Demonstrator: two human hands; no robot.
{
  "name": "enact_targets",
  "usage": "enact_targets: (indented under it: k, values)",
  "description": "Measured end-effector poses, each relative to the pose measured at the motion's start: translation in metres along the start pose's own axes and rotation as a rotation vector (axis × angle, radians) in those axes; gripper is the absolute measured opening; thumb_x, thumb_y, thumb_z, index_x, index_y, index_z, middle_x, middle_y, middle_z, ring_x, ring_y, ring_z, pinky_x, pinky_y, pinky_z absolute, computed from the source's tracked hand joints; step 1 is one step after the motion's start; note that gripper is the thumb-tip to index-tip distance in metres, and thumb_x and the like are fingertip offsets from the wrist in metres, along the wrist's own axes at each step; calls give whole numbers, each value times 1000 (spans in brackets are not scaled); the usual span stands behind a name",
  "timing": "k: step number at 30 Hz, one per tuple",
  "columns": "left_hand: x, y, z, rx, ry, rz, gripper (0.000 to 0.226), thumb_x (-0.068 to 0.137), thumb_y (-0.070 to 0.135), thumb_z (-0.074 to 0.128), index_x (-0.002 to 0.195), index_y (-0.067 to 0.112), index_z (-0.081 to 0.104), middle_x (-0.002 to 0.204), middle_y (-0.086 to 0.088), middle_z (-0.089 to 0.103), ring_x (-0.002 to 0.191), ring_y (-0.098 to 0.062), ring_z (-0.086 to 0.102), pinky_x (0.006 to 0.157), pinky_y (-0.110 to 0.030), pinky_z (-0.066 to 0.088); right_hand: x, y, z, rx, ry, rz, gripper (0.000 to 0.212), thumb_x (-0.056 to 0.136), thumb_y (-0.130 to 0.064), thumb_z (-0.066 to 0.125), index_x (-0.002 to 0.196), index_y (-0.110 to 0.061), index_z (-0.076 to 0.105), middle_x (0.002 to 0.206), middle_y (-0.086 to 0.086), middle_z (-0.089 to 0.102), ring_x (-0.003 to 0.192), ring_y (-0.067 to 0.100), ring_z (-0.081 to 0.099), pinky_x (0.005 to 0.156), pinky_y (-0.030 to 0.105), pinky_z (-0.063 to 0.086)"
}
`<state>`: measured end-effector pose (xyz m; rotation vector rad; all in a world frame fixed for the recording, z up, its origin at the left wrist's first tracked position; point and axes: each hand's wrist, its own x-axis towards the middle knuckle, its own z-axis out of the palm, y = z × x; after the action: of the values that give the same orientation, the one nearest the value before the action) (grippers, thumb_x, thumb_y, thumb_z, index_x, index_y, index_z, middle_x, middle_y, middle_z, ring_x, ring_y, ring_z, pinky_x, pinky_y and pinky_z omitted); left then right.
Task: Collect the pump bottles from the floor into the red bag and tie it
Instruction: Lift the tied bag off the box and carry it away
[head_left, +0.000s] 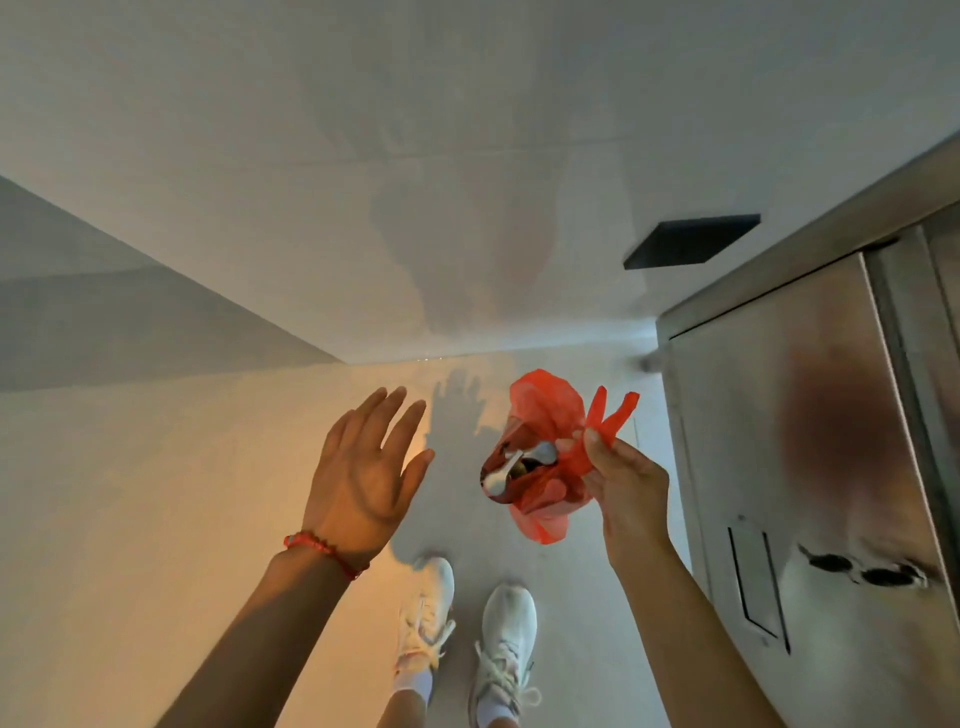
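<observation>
The red bag (543, 415) hangs above the floor in front of me, its mouth gaping toward me. My right hand (626, 480) pinches its handles at the right side, and two handle loops stick up above my fingers. Inside the mouth I see white pump heads of pump bottles (511, 465) and a dark bottle body. My left hand (363, 467) is raised to the left of the bag, palm facing it, fingers spread, holding nothing. A red bead bracelet sits on that wrist.
A stainless-steel cabinet (810, 467) stands close on the right. A white wall runs across ahead with a black rectangular plate (691, 240) on it. My white sneakers (467, 623) stand on the pale floor below the bag.
</observation>
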<state>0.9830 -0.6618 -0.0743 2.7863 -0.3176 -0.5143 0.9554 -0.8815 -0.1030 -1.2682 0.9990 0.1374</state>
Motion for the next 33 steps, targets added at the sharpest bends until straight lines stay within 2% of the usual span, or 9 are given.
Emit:
enact_targets:
  k: [3, 7, 11, 13, 16, 20, 25, 28, 33]
  values:
    - [19, -12, 29, -10, 16, -4, 70, 92, 50, 13, 120, 0, 54, 124, -26, 57, 115, -45, 51, 90, -59, 44, 31, 19, 10, -34, -17, -16, 11, 81, -15, 67, 71, -15, 73, 82, 12, 71, 100, 37, 63, 98, 48, 45]
    - [32, -24, 61, -24, 25, 9, 63, 93, 45, 20, 118, -2, 55, 122, -27, 57, 114, -46, 52, 88, -59, 46, 72, 32, 19, -26, -24, -26, 24, 82, -12, 65, 60, -20, 73, 65, -1, 73, 74, 19, 69, 80, 36, 50]
    - [43, -33, 85, -15, 66, 50, 50, 87, 34, 37, 118, -1, 55, 121, -27, 58, 114, -44, 53, 88, -58, 48, 103, 42, 29, 3, 2, -41, 13, 82, -13, 65, 72, -15, 73, 80, 10, 70, 92, 31, 65, 93, 43, 49]
    - [51, -37, 94, -4, 103, 83, 48, 88, 33, 39, 119, 0, 55, 122, -25, 58, 114, -42, 53, 89, -56, 47, 115, 47, 33, 6, -5, -52, 8, 82, -11, 64, 79, -10, 71, 76, 6, 72, 94, 31, 64, 96, 44, 48]
    - [63, -42, 103, 8, 144, 102, 46, 88, 32, 39, 118, 1, 55, 122, -24, 58, 114, -41, 53, 90, -55, 46, 129, 55, 37, -6, 0, -76, 10, 83, -9, 63, 78, -12, 71, 62, -7, 73, 98, 33, 63, 97, 44, 47]
    - [75, -46, 113, 21, 151, 107, 46, 87, 31, 40, 117, 1, 56, 121, -25, 59, 114, -41, 54, 90, -56, 46, 145, 63, 36, -8, 16, -96, 9, 84, -9, 61, 81, -11, 69, 62, -9, 73, 96, 31, 63, 97, 46, 47]
    - [80, -47, 123, 30, 150, 114, 42, 83, 25, 54, 117, 1, 56, 121, -25, 59, 114, -42, 54, 89, -57, 45, 160, 61, 36, -25, 53, -111, 8, 85, -10, 60, 85, -9, 69, 81, 7, 69, 98, 34, 64, 96, 47, 48]
    - [79, -45, 129, 35, 149, 114, 40, 86, 25, 56, 117, 1, 56, 121, -25, 59, 113, -41, 54, 90, -57, 44, 162, 62, 35, -37, 68, -94, 7, 85, -12, 62, 83, -9, 68, 83, 9, 68, 97, 33, 64, 95, 46, 49]
    - [78, -40, 132, 22, 121, 92, 42, 83, 27, 54, 118, 3, 55, 122, -23, 60, 113, -40, 55, 90, -55, 44, 159, 62, 33, -21, 34, -121, 10, 85, -10, 62, 79, -13, 70, 64, -9, 73, 94, 29, 66, 92, 40, 51]
